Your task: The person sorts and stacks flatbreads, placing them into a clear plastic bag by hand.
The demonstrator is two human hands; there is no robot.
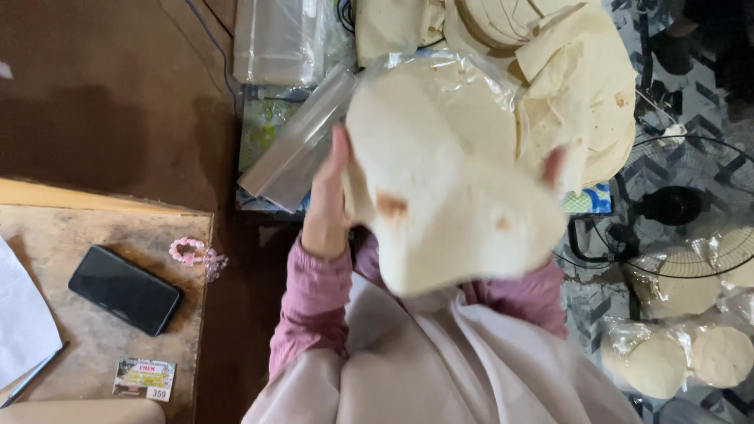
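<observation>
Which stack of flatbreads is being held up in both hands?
The stack in the middle, lifted between the left hand and right hand; the others lie unheld.

My left hand [326,196] is raised in front of me, fingers straight and pointing up, its grip flat against the near left edge of what I hold. Of my right hand [554,165] only a fingertip shows, curled over the far right edge. Both forearms rise from my lap in pink sleeves.

Stack of pale flatbreads [448,180] between left hand [326,204] and right hand [554,166]
</observation>
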